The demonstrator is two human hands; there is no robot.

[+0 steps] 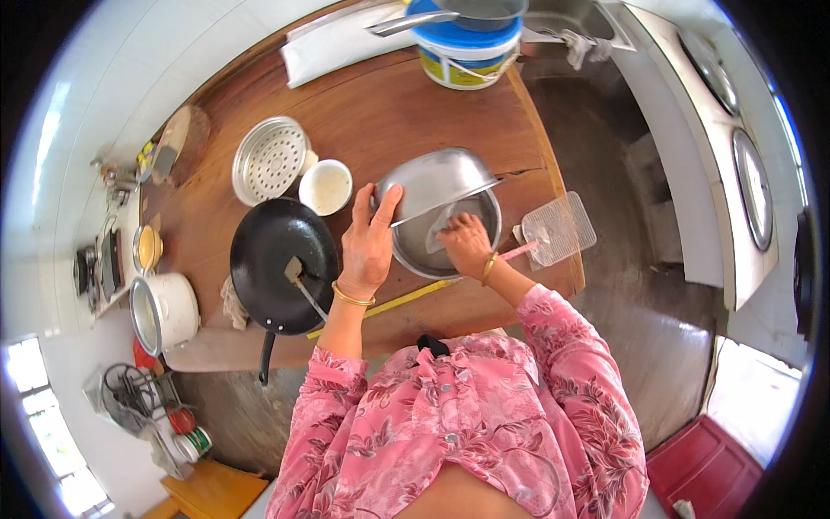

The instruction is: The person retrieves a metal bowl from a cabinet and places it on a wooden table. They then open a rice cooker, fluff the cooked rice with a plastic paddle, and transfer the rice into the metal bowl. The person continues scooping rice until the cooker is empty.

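A steel bowl (434,181) is tilted on its side above a second round metal basin (415,250). My left hand (371,243) grips the tilted bowl by its left rim, fingers and thumb up against its outside. In the basin's mouth, my right hand (464,243) holds a pale, translucent cloth or film (442,228), its fingers bent over it. Gold bracelets are on both wrists. To the left lies a black wok (272,250) with a spatula (295,271) in it. Beyond the wok stand a white bowl (326,187) and a perforated metal steamer (269,159).
A pink-handled fly swatter (559,228) lies at the wooden table's (389,110) right edge. A lidded bucket (462,68) with a pan (483,13) on top stands at the far edge. A white pot (175,311) is at the left corner, near a yellow bowl (150,247).
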